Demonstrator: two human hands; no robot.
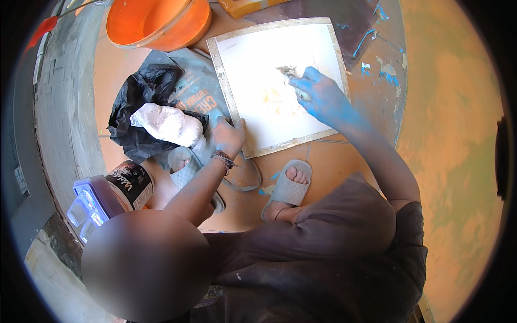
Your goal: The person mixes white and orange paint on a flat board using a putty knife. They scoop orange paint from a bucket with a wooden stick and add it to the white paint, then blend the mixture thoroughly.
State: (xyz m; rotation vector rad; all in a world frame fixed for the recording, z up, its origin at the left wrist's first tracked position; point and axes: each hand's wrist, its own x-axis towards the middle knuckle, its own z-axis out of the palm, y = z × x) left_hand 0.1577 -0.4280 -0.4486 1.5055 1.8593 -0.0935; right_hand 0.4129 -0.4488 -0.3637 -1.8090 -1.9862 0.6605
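White panel (253, 70) lies under R hand (322, 99), which is closed round a scraper-like tool (286, 70), tip at or nr the surface. L hand (228, 137) is half-open at the panel's L edge; can't tell if it grips. Prob. best: L steadies edge, R keeps tool low-angled, w/ even pressure & short overlapping strokes.

orange basin (187, 31), purple container (103, 196)

bright overall | glare whitens board (264, 99) | fisheye bends edges, corners (13, 13) black | blurred oval (146, 266) lower left
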